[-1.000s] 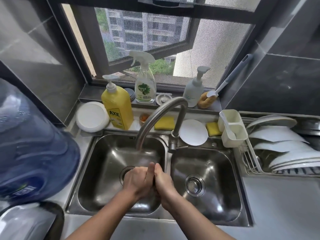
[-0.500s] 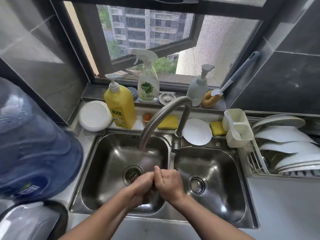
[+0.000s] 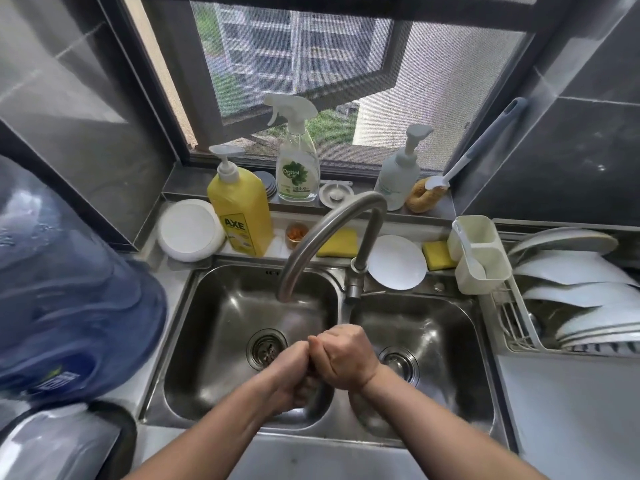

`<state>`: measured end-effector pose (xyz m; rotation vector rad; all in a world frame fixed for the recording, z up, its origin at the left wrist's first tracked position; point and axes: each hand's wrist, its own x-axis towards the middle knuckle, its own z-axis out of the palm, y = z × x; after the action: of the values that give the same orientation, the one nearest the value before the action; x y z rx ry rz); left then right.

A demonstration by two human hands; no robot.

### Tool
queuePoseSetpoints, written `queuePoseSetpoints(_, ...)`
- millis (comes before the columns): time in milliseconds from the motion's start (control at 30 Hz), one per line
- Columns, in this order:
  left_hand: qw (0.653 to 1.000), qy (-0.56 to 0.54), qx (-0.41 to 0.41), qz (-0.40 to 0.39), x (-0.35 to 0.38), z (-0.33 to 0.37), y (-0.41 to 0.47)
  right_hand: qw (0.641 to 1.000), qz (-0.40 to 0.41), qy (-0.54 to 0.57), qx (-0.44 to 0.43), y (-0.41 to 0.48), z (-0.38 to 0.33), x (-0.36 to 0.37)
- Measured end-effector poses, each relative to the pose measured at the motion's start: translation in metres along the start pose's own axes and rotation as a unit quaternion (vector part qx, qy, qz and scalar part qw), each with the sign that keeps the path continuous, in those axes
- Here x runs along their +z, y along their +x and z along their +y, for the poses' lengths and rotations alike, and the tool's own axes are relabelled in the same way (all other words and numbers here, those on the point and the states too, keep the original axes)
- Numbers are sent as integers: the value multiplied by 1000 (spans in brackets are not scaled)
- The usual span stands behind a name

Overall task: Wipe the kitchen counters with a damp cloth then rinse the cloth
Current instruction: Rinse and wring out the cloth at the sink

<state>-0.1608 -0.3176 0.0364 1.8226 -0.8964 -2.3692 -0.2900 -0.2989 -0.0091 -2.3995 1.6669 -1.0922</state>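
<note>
left hand (image 3: 289,375): fist, knuckles up, over the left basin; forearm entered from bottom centre.
right hand (image 3: 346,358): fist, pressed against the left one, sitting slightly higher, above the divider between the basins.
grip: both fists were closed, thumbs side by side, touching.
cloth: couldn't see it clearly; only a dark sliver (image 3: 311,370) between the fists, can't confirm that was it.
faucet (image 3: 332,233): arched spout, outlet over the left basin, just behind the hands; flow too blurred to call.
sink (image 3: 239,424): double steel; left basin had a drain strainer (image 3: 266,348), right basin a drain (image 3: 398,363); no dishes in either.
ledge behind the sink: yellow AXE pump bottle (image 3: 240,216), white plate (image 3: 190,230), small cup (image 3: 296,232) with orange bits, yellow sponge (image 3: 337,242), second white plate (image 3: 396,263), another sponge (image 3: 438,254).
sill: Dettol spray (image 3: 297,168), white pump bottle (image 3: 398,174), brush (image 3: 481,147) leaning in the corner.
caddy (image 3: 481,258): two compartments, a white scoop in it.
dish rack (image 3: 519,323): right of the sink, held stacked white plates (image 3: 581,292).
water jug (image 3: 65,299): big blue one, left counter.
</note>
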Motion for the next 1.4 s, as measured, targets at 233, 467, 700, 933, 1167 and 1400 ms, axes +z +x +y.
queuePoseSetpoints(233,885,240,285,279,-1,-6,14,825,-155,197,507,3,-25,-7)
queuePoseSetpoints(467,599,528,518,308,-33,-15,28,495,-291,447,686,12,-28,-24)
queuePoseSetpoints(700,846,286,347,287,-2,-2,19,724,-113,242,636,21,-43,-3)
queuePoseSetpoints(933,981,99,138,97,2,10,4,951,-34,-4,308,10,-34,-7)
queuePoseSetpoints(1167,982,85,134,106,1,7,9,981,-15,-10,194,4,-18,-4)
queuePoseSetpoints(1400,924,198,238,224,-8,-7,31,894,-106,91,425,-7,-17,-8)
